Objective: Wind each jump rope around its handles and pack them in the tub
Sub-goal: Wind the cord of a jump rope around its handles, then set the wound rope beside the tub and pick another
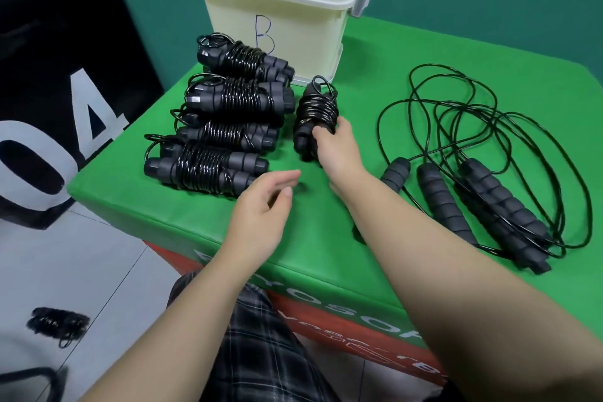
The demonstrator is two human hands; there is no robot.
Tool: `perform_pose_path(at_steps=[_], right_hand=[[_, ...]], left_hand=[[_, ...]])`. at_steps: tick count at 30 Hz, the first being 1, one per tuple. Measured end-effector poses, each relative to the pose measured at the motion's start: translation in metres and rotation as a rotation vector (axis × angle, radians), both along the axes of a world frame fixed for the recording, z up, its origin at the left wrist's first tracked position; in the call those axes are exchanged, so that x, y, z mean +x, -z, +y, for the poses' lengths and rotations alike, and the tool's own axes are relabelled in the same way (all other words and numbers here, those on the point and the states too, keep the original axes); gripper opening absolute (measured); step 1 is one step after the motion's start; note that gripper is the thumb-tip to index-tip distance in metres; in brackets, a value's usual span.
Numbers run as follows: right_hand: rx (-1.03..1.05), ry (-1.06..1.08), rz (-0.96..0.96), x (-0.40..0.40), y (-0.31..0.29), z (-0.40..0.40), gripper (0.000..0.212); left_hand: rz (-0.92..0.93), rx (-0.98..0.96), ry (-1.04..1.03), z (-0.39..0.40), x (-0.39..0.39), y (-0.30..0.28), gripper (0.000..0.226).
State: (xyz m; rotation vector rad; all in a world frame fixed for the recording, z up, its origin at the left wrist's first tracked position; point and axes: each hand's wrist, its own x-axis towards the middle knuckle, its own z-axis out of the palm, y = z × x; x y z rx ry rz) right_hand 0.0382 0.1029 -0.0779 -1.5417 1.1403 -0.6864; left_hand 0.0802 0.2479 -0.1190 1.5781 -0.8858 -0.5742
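On the green desk [375,108], my right hand [336,147] grips a wound jump rope [315,114] just in front of the tub.

My left hand [261,215] hovers with fingers loosely spread, holding nothing, beside the stack of wound jump ropes [225,114] at the desk's left edge. The cream tub [277,6], marked B, stands at the back. Two unwound jump ropes [483,186] lie loose on the right, well apart from the stack.
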Motion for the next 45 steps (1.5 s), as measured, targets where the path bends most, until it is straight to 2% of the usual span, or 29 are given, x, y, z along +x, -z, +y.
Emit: perform_pose_path(at_steps=[8, 16, 19, 24, 28, 31, 36, 45], right_hand=[[-0.070, 0.002, 0.069, 0.018, 0.010, -0.015, 0.051], [-0.208, -0.085, 0.242, 0.005, 0.011, -0.015, 0.050], [-0.283, -0.073, 0.209, -0.007, 0.005, -0.003, 0.046], [-0.496, -0.089, 0.005, -0.018, 0.000, 0.041, 0.029], [-0.612, -0.220, -0.115, -0.006, -0.007, 0.081, 0.016], [-0.618, -0.313, -0.170, 0.015, -0.012, 0.117, 0.023], [-0.628, -0.548, -0.203, 0.058, 0.000, 0.173, 0.020], [-0.476, -0.987, 0.028, 0.146, 0.040, 0.234, 0.026]], left_hand=[[0.109, -0.054, -0.019, 0.001, 0.000, 0.001, 0.034], [0.113, -0.071, -0.020, 0.002, -0.002, 0.000, 0.032], [0.132, -0.115, -0.049, 0.003, -0.004, -0.002, 0.032], [0.154, -0.240, -0.148, 0.014, -0.004, -0.008, 0.031], [0.144, -0.275, -0.311, 0.044, 0.015, -0.003, 0.030], [0.164, -0.284, -0.475, 0.073, 0.040, 0.005, 0.031], [0.165, -0.259, -0.701, 0.125, 0.086, 0.030, 0.030], [0.226, -0.032, -1.014, 0.210, 0.161, 0.121, 0.021]])
